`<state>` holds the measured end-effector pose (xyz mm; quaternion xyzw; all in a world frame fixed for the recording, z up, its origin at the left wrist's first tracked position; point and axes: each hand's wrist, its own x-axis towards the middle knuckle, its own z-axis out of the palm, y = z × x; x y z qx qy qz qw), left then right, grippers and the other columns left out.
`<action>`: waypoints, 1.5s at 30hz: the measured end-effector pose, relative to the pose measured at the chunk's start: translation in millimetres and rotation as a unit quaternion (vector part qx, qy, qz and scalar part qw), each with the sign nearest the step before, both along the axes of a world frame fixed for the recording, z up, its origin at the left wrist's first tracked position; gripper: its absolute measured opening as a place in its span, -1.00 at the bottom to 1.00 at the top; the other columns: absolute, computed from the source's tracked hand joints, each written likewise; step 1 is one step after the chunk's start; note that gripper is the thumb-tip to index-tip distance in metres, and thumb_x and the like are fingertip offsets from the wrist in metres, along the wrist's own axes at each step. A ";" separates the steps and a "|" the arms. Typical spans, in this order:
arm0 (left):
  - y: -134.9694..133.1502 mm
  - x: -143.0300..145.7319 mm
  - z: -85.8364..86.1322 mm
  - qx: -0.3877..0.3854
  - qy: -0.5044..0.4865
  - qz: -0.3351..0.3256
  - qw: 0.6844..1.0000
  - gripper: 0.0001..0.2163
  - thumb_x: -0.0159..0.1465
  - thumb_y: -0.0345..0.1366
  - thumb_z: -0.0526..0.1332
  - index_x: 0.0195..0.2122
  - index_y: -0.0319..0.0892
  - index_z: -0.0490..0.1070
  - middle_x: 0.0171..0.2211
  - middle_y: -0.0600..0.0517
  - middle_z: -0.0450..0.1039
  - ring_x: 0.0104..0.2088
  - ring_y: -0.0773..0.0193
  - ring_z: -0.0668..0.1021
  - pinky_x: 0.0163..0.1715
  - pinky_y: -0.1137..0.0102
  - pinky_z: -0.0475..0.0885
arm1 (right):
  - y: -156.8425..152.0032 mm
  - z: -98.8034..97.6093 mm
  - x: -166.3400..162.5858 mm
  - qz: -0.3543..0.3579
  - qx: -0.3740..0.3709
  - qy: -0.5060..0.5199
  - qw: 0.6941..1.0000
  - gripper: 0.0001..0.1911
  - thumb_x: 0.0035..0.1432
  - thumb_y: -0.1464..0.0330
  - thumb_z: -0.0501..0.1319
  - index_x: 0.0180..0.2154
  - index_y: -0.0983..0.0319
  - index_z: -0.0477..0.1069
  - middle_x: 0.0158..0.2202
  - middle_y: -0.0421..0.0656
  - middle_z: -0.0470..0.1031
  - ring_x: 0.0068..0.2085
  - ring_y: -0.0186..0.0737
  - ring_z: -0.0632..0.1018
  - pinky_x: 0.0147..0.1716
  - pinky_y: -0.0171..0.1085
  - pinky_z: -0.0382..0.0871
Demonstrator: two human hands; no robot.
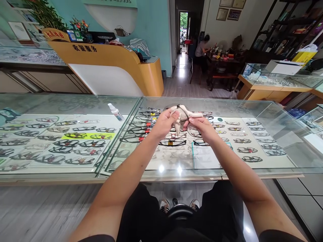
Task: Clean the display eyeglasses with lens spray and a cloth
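Observation:
Above the glass counter, my left hand [165,123] is closed on a pale, crumpled cloth [183,112], with the thumb pressed over it. The cloth is wrapped around part of a thin dark-rimmed pair of eyeglasses [187,118]. My right hand [202,127] pinches the eyeglasses at their right side, close to the cloth's end. Much of the frame is hidden by cloth and fingers. Beneath my hands, inside the case, lie rows of other eyeglasses [172,143].
A white spray bottle [116,112] stands on the glass display counter [151,173], left of my hands. Beyond are an orange-and-white cashier desk [106,53] and another display case [277,80]. A person [201,52] sits at a cluttered table at the back.

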<state>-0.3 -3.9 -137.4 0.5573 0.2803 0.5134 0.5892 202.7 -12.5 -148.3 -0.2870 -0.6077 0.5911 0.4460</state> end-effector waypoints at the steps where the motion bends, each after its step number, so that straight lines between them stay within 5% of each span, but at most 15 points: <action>1: 0.2 0.0 0.6 -0.003 -0.005 -0.008 1.000 -0.42 0.17 0.15 0.58 -0.05 -0.19 0.50 -0.43 0.06 0.56 -0.53 0.28 0.59 -0.53 0.40 0.53 | 1.5 -1.3 0.9 -0.004 -0.006 0.006 1.000 -0.55 0.28 -0.06 0.41 -0.29 0.20 0.72 -0.28 -0.10 0.70 -0.19 -0.12 0.63 0.01 -0.15 0.48; 6: -6.8 11.5 -0.1 -0.002 -0.015 0.058 0.998 -0.42 0.08 0.11 0.65 -0.13 -0.19 0.49 -0.48 0.12 0.53 -0.58 0.38 0.50 -0.56 0.46 0.44 | -1.6 -2.0 -6.1 -0.004 0.040 -0.027 0.999 -0.45 0.26 -0.16 0.39 -0.31 0.21 0.72 -0.31 -0.10 0.69 -0.24 -0.17 0.58 -0.07 -0.18 0.47; 12: -7.0 20.0 -10.4 -0.024 -0.063 0.113 0.991 -0.44 0.26 0.31 0.44 -0.17 -0.13 0.47 -0.63 0.17 0.39 -0.71 0.35 0.41 -0.70 0.46 0.33 | -11.0 -1.1 -18.8 0.000 0.062 -0.039 0.997 -0.39 0.28 -0.22 0.33 -0.31 0.20 0.69 -0.29 -0.11 0.67 -0.21 -0.15 0.58 -0.03 -0.15 0.49; 17: 0.2 19.7 -10.0 -0.065 -0.089 0.086 0.990 -0.46 0.24 0.24 0.50 -0.21 -0.18 0.51 -0.49 0.08 0.53 -0.56 0.34 0.52 -0.53 0.43 0.49 | -4.5 -2.4 -10.2 -0.018 0.062 -0.021 0.998 -0.46 0.36 -0.15 0.30 -0.25 0.18 0.70 -0.26 -0.10 0.65 -0.16 -0.12 0.56 0.01 -0.15 0.45; 22: 8.2 10.3 -8.7 -0.056 -0.105 0.142 0.983 -0.52 0.29 0.16 0.50 -0.14 -0.20 0.57 -0.29 0.00 0.65 -0.29 0.29 0.66 -0.24 0.44 0.59 | 2.0 0.0 4.6 -0.079 0.099 -0.011 0.992 -0.53 0.39 -0.10 0.30 -0.23 0.12 0.73 -0.17 -0.10 0.51 -0.10 -0.10 0.49 0.03 -0.16 0.41; 27: 7.1 3.4 -9.6 -0.022 -0.001 0.030 0.999 -0.41 0.23 0.30 0.47 -0.19 -0.22 0.59 -0.45 0.02 0.55 -0.48 0.31 0.54 -0.47 0.44 0.46 | 5.2 2.6 10.6 -0.147 0.152 -0.005 0.977 -0.53 0.40 -0.11 0.27 -0.19 0.08 0.76 -0.06 -0.10 0.36 0.05 -0.06 0.45 0.22 -0.12 0.35; 31: 2.5 3.7 -10.4 0.009 0.067 -0.039 0.997 -0.43 0.36 0.30 0.34 -0.18 -0.22 0.63 -0.45 -0.01 0.55 -0.47 0.27 0.56 -0.42 0.40 0.46 | 6.6 1.6 9.7 -0.151 0.161 -0.028 0.975 -0.50 0.41 -0.13 0.25 -0.17 0.09 0.76 -0.03 -0.07 0.36 0.15 -0.01 0.45 0.27 -0.11 0.34; 35: 1.2 2.2 -11.4 0.012 0.100 -0.053 0.994 -0.42 0.37 0.33 0.31 -0.14 -0.19 0.62 -0.47 0.04 0.49 -0.51 0.32 0.47 -0.49 0.42 0.35 | 6.2 0.7 7.1 -0.150 0.158 -0.016 0.976 -0.50 0.40 -0.14 0.26 -0.15 0.08 0.77 -0.02 -0.08 0.38 0.15 -0.03 0.46 0.30 -0.11 0.33; 39: -4.6 8.2 -11.2 0.018 0.117 -0.065 0.991 -0.39 0.34 0.37 0.31 -0.35 -0.18 0.46 -0.52 0.08 0.40 -0.52 0.36 0.39 -0.46 0.44 0.32 | 4.6 0.0 1.9 -0.145 0.126 -0.011 0.981 -0.42 0.32 -0.23 0.29 -0.12 0.09 0.77 0.00 -0.07 0.42 0.17 0.00 0.47 0.30 -0.06 0.37; 45: -13.4 23.8 -12.3 0.007 0.101 -0.002 0.995 -0.35 0.27 0.44 0.31 -0.36 -0.15 0.37 -0.60 0.16 0.24 -0.58 0.39 0.25 -0.54 0.45 0.20 | 2.8 -2.0 -5.5 -0.130 0.150 -0.001 0.980 -0.50 0.36 -0.17 0.30 -0.12 0.07 0.78 -0.13 -0.10 0.40 0.12 -0.05 0.47 0.29 -0.07 0.31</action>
